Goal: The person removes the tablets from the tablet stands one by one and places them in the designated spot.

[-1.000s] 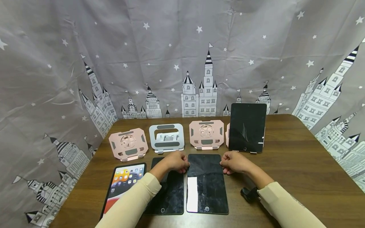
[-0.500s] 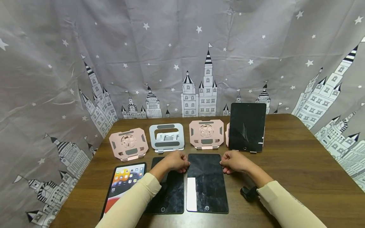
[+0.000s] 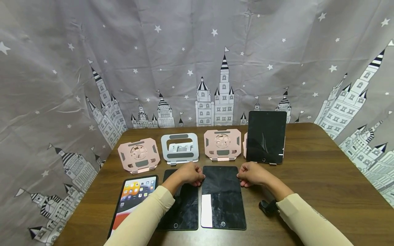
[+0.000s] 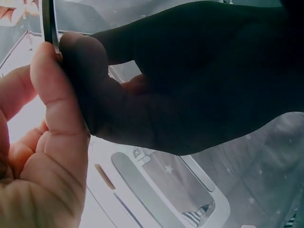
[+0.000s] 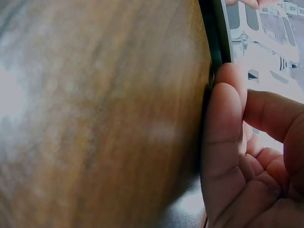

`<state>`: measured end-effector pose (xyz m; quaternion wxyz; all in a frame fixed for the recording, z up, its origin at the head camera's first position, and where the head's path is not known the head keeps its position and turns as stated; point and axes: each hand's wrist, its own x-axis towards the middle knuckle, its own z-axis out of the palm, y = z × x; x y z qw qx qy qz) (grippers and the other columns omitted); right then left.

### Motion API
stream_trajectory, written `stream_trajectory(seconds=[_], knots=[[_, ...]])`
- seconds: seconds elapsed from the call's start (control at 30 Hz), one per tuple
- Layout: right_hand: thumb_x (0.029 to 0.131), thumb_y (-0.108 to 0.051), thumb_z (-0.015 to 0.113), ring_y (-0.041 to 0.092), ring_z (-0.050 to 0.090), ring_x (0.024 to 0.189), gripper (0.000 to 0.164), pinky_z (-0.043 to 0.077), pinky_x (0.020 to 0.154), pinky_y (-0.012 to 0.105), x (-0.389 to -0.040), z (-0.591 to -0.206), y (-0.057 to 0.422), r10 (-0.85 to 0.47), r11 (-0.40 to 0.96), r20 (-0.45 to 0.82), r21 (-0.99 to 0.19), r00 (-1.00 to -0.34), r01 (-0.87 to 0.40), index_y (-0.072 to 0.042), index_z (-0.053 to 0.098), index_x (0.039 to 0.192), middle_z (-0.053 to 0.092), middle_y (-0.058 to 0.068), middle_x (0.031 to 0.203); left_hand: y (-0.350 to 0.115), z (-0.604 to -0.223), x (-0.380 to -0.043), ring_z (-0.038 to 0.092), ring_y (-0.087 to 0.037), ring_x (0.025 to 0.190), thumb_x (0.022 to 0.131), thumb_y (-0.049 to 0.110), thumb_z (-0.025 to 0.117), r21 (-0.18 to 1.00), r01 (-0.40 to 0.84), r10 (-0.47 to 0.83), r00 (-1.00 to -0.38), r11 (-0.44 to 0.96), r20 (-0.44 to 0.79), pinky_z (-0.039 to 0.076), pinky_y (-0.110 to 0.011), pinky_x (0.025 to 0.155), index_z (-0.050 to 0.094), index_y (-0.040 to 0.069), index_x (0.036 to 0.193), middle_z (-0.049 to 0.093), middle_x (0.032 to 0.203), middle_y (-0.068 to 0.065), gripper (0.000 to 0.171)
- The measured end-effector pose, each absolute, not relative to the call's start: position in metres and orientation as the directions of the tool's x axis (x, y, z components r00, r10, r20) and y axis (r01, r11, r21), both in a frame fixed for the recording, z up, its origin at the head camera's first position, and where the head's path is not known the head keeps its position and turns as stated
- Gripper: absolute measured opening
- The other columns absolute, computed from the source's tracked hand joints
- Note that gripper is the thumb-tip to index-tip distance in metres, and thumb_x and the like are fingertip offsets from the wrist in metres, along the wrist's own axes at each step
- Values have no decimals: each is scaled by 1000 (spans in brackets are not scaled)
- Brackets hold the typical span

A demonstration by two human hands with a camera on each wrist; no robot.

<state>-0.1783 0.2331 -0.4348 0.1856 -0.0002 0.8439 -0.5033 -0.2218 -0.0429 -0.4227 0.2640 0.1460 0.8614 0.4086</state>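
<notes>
A black tablet (image 3: 227,205) with a dark screen and a home button lies in front of me, a bright reflection on its lower left. My left hand (image 3: 190,174) pinches its upper left edge, and my right hand (image 3: 251,175) pinches the upper right edge. In the left wrist view, the thin tablet edge (image 4: 49,21) sits at the fingertips. The right wrist view shows the tablet's edge (image 5: 224,33) against thumb and finger. Under my left forearm a second dark tablet (image 3: 188,212) is partly hidden. Left of it lies a tablet with a lit screen (image 3: 140,193).
Along the back stand a pink stand (image 3: 139,153), a light blue stand (image 3: 180,157) and another pink stand (image 3: 222,145). A dark tablet (image 3: 266,136) leans upright on a stand at the right. The wooden table (image 3: 323,171) meets a castle-print curtain (image 3: 184,51).
</notes>
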Motion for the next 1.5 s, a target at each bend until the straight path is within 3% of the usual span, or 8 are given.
stream_trajectory(seconds=[0.93, 1.17, 1.5], knots=[[94, -2, 62, 12, 63, 58, 9, 55, 54, 26, -177, -435, 238, -210, 454, -305, -872, -929, 184, 1, 57, 87, 62, 9, 70, -43, -422, -225, 62, -13, 60, 94, 7, 66, 787, 54, 508, -790, 614, -342, 57, -29, 59, 61, 3, 76, 62, 69, -5, 19], [96, -11, 63, 19, 64, 68, 11, 56, 59, 32, -175, -428, 240, -250, 460, -243, -882, -937, 106, 0, 59, 95, 62, 10, 78, -38, -413, -227, 62, -15, 61, 95, 14, 67, 764, 34, 491, -785, 645, -379, 56, -30, 58, 61, 4, 78, 62, 70, -6, 21], [98, -14, 62, 26, 62, 74, 16, 55, 65, 35, -175, -401, 268, -229, 536, -58, -841, -972, -76, 3, 62, 100, 63, 12, 83, 3, -375, -239, 56, -14, 60, 96, 17, 64, 744, 246, 599, -761, 621, -248, 47, -27, 55, 60, 8, 74, 60, 66, -4, 24]])
